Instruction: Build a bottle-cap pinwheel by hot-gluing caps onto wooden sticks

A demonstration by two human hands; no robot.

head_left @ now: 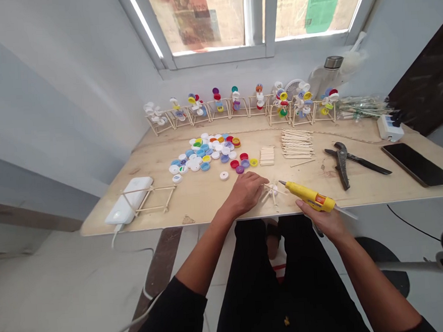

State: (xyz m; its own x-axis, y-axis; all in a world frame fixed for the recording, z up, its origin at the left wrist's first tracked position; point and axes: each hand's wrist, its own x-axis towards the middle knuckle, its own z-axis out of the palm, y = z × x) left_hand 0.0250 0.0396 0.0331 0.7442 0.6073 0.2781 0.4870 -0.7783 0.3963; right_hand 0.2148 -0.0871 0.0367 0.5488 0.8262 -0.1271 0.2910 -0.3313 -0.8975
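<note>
A long, pale wooden desk (201, 208) carries, along its back, a row of beige stick frames (236, 107) bearing coloured plastic caps. In front lies a loose spread of round multicoloured plastic caps (205, 152). The right hand (326, 221) is wrapped around a yellow plastic glue gun (309, 196), nozzle toward the left hand (248, 190), which pinches a small beige-stick spoked piece (274, 190) with a round white cap (275, 188), near the desk's front edge.
</note>
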